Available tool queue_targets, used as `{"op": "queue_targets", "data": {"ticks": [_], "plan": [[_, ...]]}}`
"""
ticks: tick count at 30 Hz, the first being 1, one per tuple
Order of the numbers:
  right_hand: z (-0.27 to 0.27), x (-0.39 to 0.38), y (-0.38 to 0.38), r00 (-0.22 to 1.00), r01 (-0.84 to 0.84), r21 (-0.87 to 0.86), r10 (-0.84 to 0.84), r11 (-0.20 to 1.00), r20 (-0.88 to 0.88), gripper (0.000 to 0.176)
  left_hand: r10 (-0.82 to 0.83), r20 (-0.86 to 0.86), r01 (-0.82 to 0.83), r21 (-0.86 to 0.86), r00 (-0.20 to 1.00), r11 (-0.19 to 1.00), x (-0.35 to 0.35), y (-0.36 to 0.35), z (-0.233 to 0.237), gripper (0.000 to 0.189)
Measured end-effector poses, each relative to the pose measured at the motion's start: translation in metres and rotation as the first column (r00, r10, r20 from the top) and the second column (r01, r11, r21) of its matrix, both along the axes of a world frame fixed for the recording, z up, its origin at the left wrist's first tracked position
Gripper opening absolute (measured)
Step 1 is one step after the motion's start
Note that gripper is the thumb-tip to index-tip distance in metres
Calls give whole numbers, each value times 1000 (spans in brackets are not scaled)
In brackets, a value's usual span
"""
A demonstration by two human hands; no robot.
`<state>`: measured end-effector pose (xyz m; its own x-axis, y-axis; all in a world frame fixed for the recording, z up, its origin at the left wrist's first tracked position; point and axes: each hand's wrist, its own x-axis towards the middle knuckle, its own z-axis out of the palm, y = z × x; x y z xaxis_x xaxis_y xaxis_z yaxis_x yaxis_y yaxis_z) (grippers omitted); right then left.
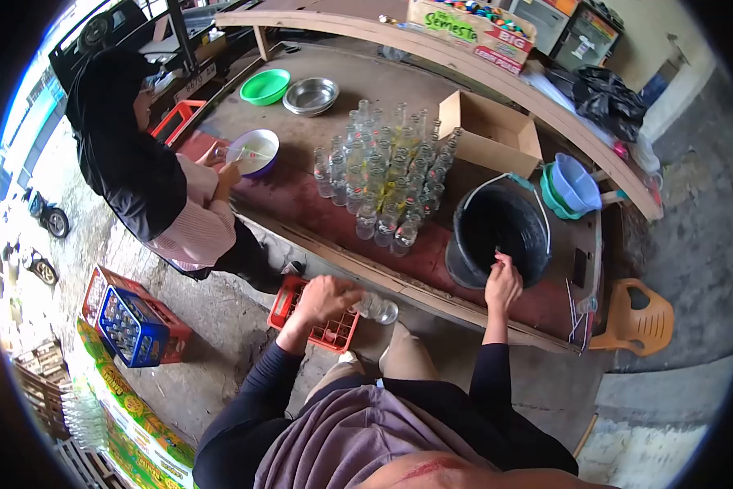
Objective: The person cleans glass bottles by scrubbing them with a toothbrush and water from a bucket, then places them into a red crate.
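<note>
In my left hand (pixel 327 297) is a clear glass bottle (pixel 376 309), held on its side with its base pointing right. Below that hand, a red crate (pixel 285 300) with compartments sits on the floor. My right hand (pixel 504 285) is at the near rim of a black bucket (pixel 469 259), its fingers pinched together. Whatever it may hold is too small or too hidden to make out. Between the bucket and a white bowl (pixel 269 140), many clear glass bottles (pixel 387 175) stand closely grouped on the table.
Across the table, a co-worker (pixel 130 163) holds a bottle over the white bowl. A green basin (pixel 264 86), metal bowls (pixel 310 97) and an open cardboard box (pixel 497 134) lie farther back. An orange chair (pixel 635 322) is at right; stacked crates (pixel 130 326) stand at left.
</note>
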<state>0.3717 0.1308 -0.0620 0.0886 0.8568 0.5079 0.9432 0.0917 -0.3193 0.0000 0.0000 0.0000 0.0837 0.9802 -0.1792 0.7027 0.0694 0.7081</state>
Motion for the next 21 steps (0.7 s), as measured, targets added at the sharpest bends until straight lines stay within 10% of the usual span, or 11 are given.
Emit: {"op": "queue_targets", "data": {"ticks": [5, 12, 21], "plan": [[26, 12, -12, 995, -77, -109, 71, 991, -65, 16, -44, 300, -22, 212, 953, 977, 49, 30, 89, 33], [32, 50, 19, 981, -153, -403, 90, 902, -171, 19, 39, 225, -132, 414, 974, 901, 118, 100, 124, 32], [39, 87, 67, 982, -81, -539, 160, 839, 101, 20, 90, -31, -72, 373, 995, 925, 222, 192, 45, 31]]}}
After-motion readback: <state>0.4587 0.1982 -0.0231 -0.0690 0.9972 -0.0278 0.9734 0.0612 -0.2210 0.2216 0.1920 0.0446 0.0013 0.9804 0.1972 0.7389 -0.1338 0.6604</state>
